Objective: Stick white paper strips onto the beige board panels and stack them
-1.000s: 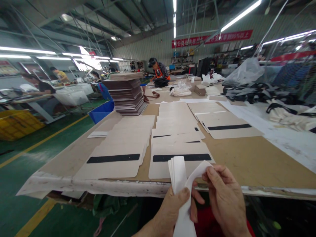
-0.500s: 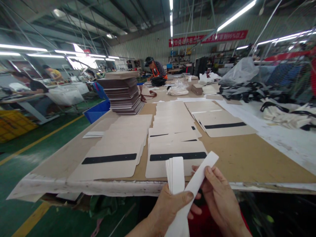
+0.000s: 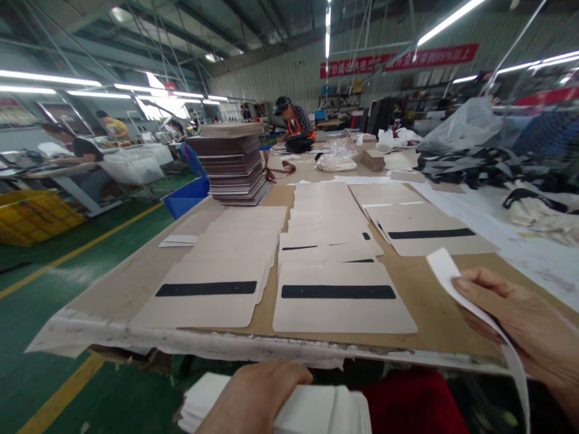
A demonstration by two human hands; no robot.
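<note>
My right hand (image 3: 520,322) is closed on one white paper strip (image 3: 470,301), held out to the right above the table's near edge. My left hand (image 3: 253,398) is low at the bottom, curled over a stack of white strips (image 3: 316,413) below the table edge. Just ahead on the brown table (image 3: 443,313) lie beige board panels with black bands; the nearest are one in the middle (image 3: 339,298) and one to its left (image 3: 203,295).
Rows of overlapping beige panels (image 3: 325,217) run away up the table. A tall pile of dark boards (image 3: 233,163) stands at the back left, a blue bin (image 3: 187,199) beside it. Black straps and bags (image 3: 479,163) lie at the right. People work at far tables.
My right hand pulled one strip off the stack and swung it right and up. My left hand dropped the rest of the strips down below the table edge.
</note>
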